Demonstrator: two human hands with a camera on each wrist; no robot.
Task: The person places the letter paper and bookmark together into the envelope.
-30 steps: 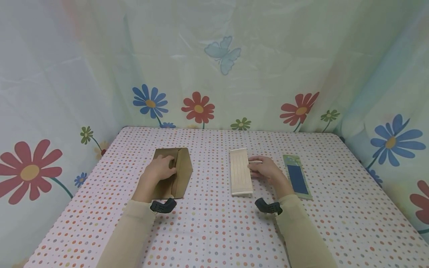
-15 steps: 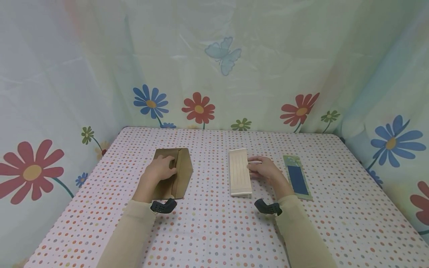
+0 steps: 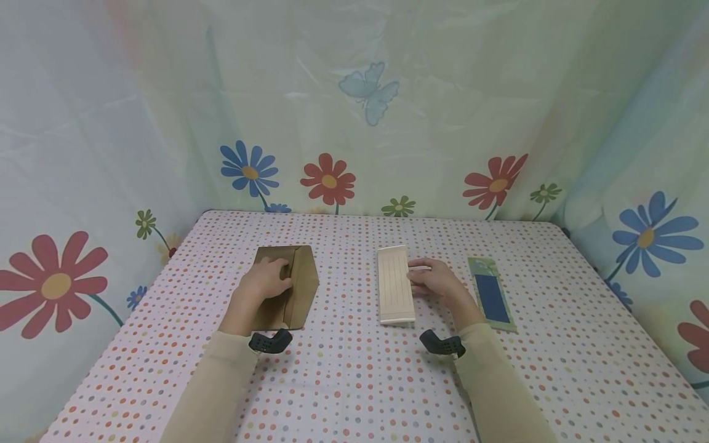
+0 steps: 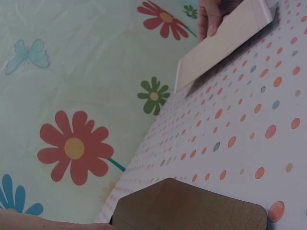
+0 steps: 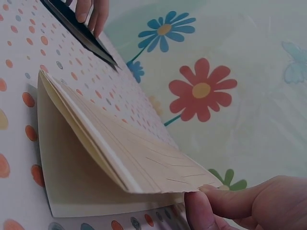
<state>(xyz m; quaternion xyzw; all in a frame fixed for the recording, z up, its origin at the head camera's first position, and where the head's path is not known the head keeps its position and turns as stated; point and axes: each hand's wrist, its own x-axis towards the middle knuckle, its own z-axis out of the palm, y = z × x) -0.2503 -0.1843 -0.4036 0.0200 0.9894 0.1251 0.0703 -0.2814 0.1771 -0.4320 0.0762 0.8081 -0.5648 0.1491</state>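
On the left of the table in the head view lies a brown envelope [image 3: 303, 289], its flap spread to the right. My left hand [image 3: 266, 280] is on it, thumb and fingertips bent at the flap's fold. Lined cream letter paper [image 3: 396, 286], folded over in several layers, stands tilted right of centre. With thumb and forefinger, my right hand [image 3: 434, 278] pinches its right edge. From the right wrist view, the lined upper part [image 5: 144, 153] leans up off the lower panel [image 5: 76, 187], the fold along the far side.
To the right of my right hand lies a flat green-bordered card [image 3: 492, 295] with a dark blue panel. A dotted cloth [image 3: 343, 381] covers the table, and a flowered curtain [image 3: 432, 123] hangs behind it. Black wrist cameras [image 3: 271, 340] sit at both cuffs.
The letter paper and my right hand have shifted very slightly to the left. My left hand and the envelope stay in place.
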